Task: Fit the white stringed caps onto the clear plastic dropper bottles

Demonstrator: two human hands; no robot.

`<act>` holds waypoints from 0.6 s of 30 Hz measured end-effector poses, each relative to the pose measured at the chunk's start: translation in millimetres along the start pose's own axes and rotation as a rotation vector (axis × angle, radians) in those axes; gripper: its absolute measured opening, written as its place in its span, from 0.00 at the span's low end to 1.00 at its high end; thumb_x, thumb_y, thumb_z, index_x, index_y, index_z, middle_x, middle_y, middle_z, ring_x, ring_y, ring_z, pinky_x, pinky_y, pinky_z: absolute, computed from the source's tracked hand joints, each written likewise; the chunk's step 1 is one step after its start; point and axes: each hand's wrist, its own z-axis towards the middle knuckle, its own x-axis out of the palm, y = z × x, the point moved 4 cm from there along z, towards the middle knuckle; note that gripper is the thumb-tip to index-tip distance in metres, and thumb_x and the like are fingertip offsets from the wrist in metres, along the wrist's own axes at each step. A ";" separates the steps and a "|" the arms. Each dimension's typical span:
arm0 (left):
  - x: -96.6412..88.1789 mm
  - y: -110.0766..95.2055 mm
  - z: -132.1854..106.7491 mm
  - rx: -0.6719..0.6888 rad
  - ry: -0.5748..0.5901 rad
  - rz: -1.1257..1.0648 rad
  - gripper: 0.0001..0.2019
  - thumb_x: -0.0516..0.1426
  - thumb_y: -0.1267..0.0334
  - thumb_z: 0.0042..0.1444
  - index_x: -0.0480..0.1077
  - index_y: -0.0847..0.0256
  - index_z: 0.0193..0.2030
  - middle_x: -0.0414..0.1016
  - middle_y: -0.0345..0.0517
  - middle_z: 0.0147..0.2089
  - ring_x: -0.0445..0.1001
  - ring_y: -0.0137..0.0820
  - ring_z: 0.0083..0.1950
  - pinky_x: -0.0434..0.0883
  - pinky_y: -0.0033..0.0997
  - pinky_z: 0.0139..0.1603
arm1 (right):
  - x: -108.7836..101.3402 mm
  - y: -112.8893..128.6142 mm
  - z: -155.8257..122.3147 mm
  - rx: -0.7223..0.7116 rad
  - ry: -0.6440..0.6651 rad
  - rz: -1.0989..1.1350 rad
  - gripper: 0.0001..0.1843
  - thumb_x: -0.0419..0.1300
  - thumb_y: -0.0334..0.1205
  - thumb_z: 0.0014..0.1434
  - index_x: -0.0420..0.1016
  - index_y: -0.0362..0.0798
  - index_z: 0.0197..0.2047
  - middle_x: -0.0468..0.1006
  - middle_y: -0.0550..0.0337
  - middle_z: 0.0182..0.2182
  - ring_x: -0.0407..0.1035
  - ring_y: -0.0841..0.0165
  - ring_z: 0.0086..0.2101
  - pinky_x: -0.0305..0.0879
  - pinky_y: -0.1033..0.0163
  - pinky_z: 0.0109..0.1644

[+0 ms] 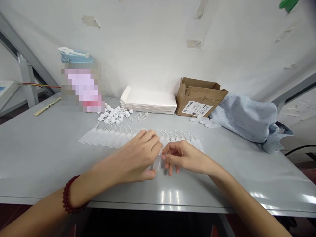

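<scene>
My left hand, with a dark red bead bracelet on the wrist, is curled over the middle of a row of flat translucent plastic sleeves with thin white loop straps. A single translucent plastic sleeve shows between my two hands, and the left fingers close around its upper part. From the other side, the thumb and fingertips of my right hand are bent in and pinch at the same sleeve's edge. The left fingers hide its top end. Behind the row lies a pile of small white caps.
Several loose straps lie beside the caps. Along the wall stand a white stack of flat packaging and an open cardboard box. Loose sleeves and a light blue cloth are on the right; a wooden strip is on the left.
</scene>
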 end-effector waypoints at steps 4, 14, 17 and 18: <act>7.4 -6.0 -3.2 0.024 0.073 0.070 0.09 0.58 0.61 0.46 0.67 0.64 0.31 0.68 0.49 0.33 0.62 0.40 0.39 0.62 0.40 0.39 | 5.2 -4.2 -1.5 0.023 0.018 -0.140 0.11 0.55 0.43 0.60 0.69 0.44 0.32 0.78 0.57 0.25 0.73 0.71 0.23 0.63 0.69 0.22; 11.5 -8.0 -5.1 0.013 0.127 0.099 0.10 0.56 0.57 0.47 0.66 0.63 0.29 0.66 0.47 0.31 0.62 0.40 0.39 0.62 0.44 0.41 | 11.4 -8.3 1.4 0.035 0.044 -0.273 0.14 0.53 0.41 0.61 0.63 0.46 0.25 0.71 0.66 0.19 0.62 0.79 0.13 0.59 0.71 0.20; 12.3 -7.9 -5.5 0.005 0.129 0.120 0.11 0.57 0.55 0.47 0.65 0.62 0.28 0.66 0.47 0.30 0.62 0.41 0.38 0.62 0.46 0.41 | 13.0 -10.3 2.9 0.029 0.058 -0.282 0.14 0.53 0.41 0.61 0.62 0.46 0.25 0.70 0.67 0.18 0.60 0.79 0.12 0.58 0.72 0.19; 12.4 -7.8 -5.8 0.003 0.128 0.129 0.12 0.57 0.55 0.47 0.65 0.62 0.28 0.66 0.47 0.30 0.62 0.41 0.38 0.62 0.46 0.41 | 13.5 -11.1 3.3 0.029 0.062 -0.289 0.14 0.52 0.42 0.61 0.62 0.46 0.25 0.70 0.67 0.17 0.59 0.80 0.12 0.58 0.72 0.18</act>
